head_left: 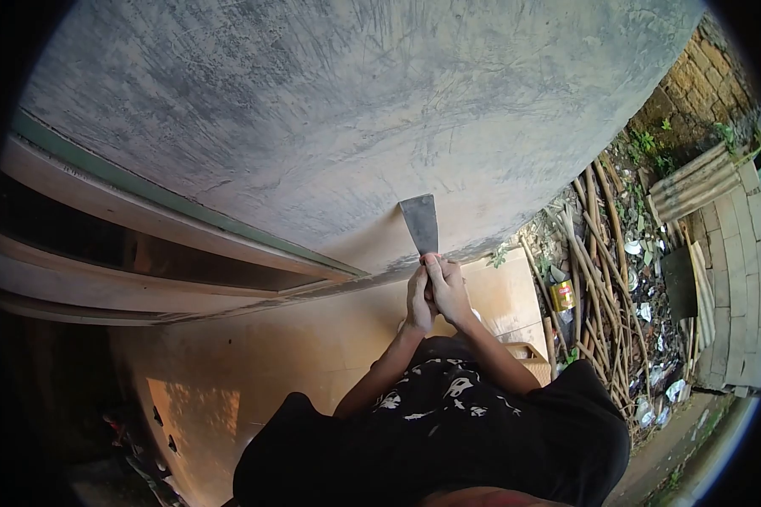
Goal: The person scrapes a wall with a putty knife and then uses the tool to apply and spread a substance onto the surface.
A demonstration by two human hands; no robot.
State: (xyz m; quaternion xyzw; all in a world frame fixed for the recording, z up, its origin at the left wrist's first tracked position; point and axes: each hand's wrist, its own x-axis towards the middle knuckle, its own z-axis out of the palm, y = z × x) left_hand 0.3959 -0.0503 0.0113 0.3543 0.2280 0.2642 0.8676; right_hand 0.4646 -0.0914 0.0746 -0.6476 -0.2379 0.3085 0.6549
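Note:
A scraper (421,225) with a wide, flat grey blade points away from me, its front edge right at the wall (313,152). Both of my hands are wrapped round its handle, which they mostly hide. My left hand (418,297) grips from the left, and my right hand (450,291) closes over it from the right, a thumb lying along the top near the blade. The wall's pale surface is scuffed with grey scratch marks and patches.
A green-edged window or door frame (186,211) runs along the left. Below lies a tiled floor (296,346) with a tan plastic basket (528,359) near my right arm. Beyond its edge are bamboo poles (596,279), a yellow can (562,295), litter and corrugated sheets (692,183).

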